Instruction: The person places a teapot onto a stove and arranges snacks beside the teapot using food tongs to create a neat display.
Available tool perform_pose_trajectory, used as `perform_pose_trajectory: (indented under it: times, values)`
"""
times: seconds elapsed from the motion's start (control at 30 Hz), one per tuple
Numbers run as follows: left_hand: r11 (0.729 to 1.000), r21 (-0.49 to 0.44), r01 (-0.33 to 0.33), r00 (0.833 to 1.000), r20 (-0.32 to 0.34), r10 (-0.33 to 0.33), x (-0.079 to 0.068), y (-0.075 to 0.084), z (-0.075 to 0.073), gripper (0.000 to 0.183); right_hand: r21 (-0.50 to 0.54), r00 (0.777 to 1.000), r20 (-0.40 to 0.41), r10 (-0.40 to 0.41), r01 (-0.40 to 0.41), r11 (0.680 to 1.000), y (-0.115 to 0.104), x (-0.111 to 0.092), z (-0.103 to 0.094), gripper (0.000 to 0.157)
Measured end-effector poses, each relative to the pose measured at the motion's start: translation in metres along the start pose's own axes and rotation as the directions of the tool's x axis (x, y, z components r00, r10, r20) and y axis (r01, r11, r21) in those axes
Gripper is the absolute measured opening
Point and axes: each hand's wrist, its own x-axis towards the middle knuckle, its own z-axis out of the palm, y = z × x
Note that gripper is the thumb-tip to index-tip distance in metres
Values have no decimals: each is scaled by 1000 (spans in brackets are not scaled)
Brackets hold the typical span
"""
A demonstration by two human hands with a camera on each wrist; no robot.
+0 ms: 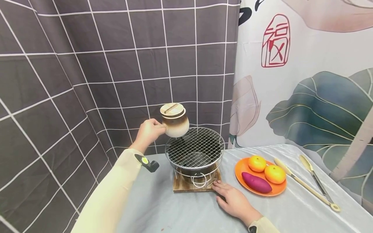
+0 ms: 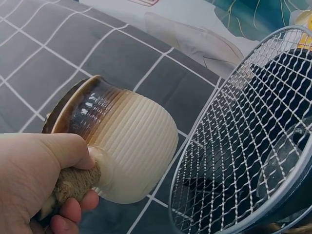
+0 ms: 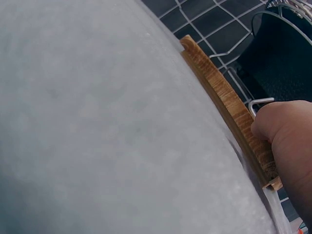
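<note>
My left hand (image 1: 149, 132) grips the twine-wrapped side handle (image 2: 78, 184) of a small ribbed ceramic pot (image 1: 176, 126), brown at the neck and cream below. A round wooden lid (image 1: 172, 110) sits on top of it. The pot is raised over the back left rim of a round charcoal stove, whose wire mesh grill (image 1: 196, 150) lies across the top. Under the stove is a wooden board (image 1: 186, 187). At the board's front right corner rests my right hand (image 1: 234, 200), its fingers extended; in the right wrist view part of that hand (image 3: 290, 136) covers the board's edge.
An orange plate (image 1: 278, 191) with two mandarins (image 1: 266, 168) and a purple sweet potato (image 1: 256, 182) stands right of the stove. Tongs (image 1: 319, 184) lie beyond it, spread apart. A dark checked curtain (image 1: 140, 64) hangs close behind and to the left.
</note>
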Motion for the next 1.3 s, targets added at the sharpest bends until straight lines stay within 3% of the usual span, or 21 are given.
perform_pose_trajectory:
  times: [0.5, 1.3]
  values:
    - [1000, 28, -13, 1000, 6, 13, 3, 5, 13, 23, -8, 1000, -26, -11, 11, 1000, 2, 2, 0, 41]
    - [1000, 8, -9, 1000, 21, 9, 2, -5, 35, 21, -9, 1000, -6, 7, -7, 1000, 3, -1, 3, 41]
